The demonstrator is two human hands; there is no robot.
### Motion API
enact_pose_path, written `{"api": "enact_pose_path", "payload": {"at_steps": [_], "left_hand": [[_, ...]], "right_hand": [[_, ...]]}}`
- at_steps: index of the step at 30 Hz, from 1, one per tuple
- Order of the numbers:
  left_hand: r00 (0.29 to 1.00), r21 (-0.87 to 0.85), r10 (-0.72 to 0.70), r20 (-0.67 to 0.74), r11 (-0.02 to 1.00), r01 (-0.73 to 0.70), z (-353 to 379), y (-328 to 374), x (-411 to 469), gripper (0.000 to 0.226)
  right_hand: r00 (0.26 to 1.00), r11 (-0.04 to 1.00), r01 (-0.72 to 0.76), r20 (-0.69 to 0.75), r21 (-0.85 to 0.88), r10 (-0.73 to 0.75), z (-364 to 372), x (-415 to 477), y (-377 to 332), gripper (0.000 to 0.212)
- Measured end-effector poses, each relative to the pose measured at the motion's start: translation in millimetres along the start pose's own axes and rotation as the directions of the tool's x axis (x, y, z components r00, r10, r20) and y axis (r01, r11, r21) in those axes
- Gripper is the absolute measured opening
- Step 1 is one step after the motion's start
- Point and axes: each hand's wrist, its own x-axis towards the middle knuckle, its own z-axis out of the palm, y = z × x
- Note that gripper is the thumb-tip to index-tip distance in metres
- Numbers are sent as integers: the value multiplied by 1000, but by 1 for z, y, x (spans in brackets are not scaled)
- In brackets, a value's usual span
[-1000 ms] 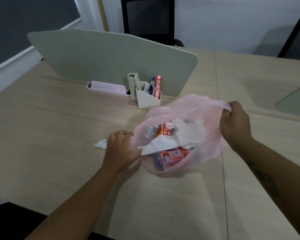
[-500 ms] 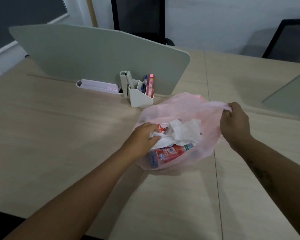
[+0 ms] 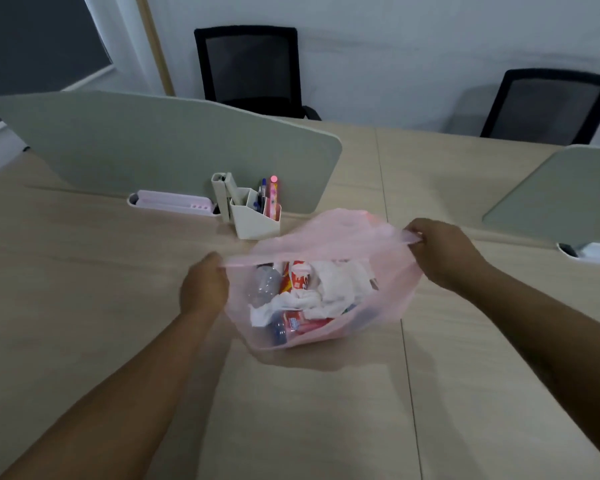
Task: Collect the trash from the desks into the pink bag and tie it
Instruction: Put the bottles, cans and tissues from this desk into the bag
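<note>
I had the pink bag [image 3: 329, 271] sitting on the desk [image 3: 84, 306], just in front of the white pen holder [image 3: 255, 220]. My left hand [image 3: 204, 289] was closed around one edge of the bag's mouth, and my right hand [image 3: 440, 252] was pinching the other edge, where the plastic was bunched into a thin strip. The two hands were far apart. I think that was why the top of the bag was pulled tight and wide open, so I could look in.

Inside I could see the trash: a clear plastic bottle [image 3: 265, 284] on the left side, a red and white wrapper [image 3: 297, 278] next to it, crumpled white tissue [image 3: 336, 287] on top, and a red bottle with a blue cap [image 3: 291, 325] lying low near me. The bottom of the bag rested on the desk, so the desk carried the weight, not my hands.

I could see no loose trash on the desk around the bag. The pens [image 3: 269, 199] in the holder and the pink tray [image 3: 174, 202] by the green divider [image 3: 167, 147] looked like things that belong there. So I guess the collecting was done, and the tying was not yet started. Holding both edges like that would let me bring them together for a knot.
</note>
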Motion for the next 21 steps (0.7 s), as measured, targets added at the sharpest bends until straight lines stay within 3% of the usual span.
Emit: {"api": "enact_pose_path", "payload": {"at_steps": [2,3,5,7,8,9,10,12,13,14,16,18,19,21], "left_hand": [[984,-202,-158,-81,969,139,-30,21,36,19],[976,-292,-190,-111,944,151,-49,38,51,23],[964,-370,-140,-226,928,48,-84,73,67,25],[941,-398,-26,-337,910,-117,-109,101,53,20],[940,-380,47,-337,907,-182,-114,108,38,18],[950,-306,136,-280,926,-223,-113,108,23,18],[959,-202,225,-171,945,-258,-106,102,8,19],[963,-52,271,-7,961,-271,-94,78,-11,19],[977,-46,208,-42,977,-210,-96,68,-14,18],[986,-90,116,-120,988,-128,-103,62,-13,18],[960,-218,-86,-266,976,27,-124,60,-9,19],[935,-182,-101,-341,983,40,-143,62,-9,23],[939,-122,-64,-338,992,24,-149,64,-12,23],[971,-47,7,-238,999,-19,-152,71,-29,24]], "right_hand": [[969,957,105,244,-270,-38,-15,10,-2,18],[970,943,128,235,-307,-55,-24,16,-5,19],[993,981,92,-52,-172,-103,-44,28,-15,17],[896,989,81,-444,121,-19,-59,27,-23,24],[842,973,93,-538,213,37,-57,20,-25,29],[845,968,100,-533,228,38,-49,13,-24,31],[898,979,132,-438,154,-53,-34,5,-21,32],[966,966,254,-36,-36,-256,7,-6,-5,32],[959,961,275,73,-21,-273,20,-6,3,33],[963,962,261,41,82,-265,24,-3,4,35],[972,911,194,-194,365,-130,17,6,-1,38],[943,801,146,-328,581,66,1,9,-15,40],[947,767,148,-313,624,73,-2,12,-19,40],[984,774,170,-141,610,-105,-2,9,-25,36]]}}
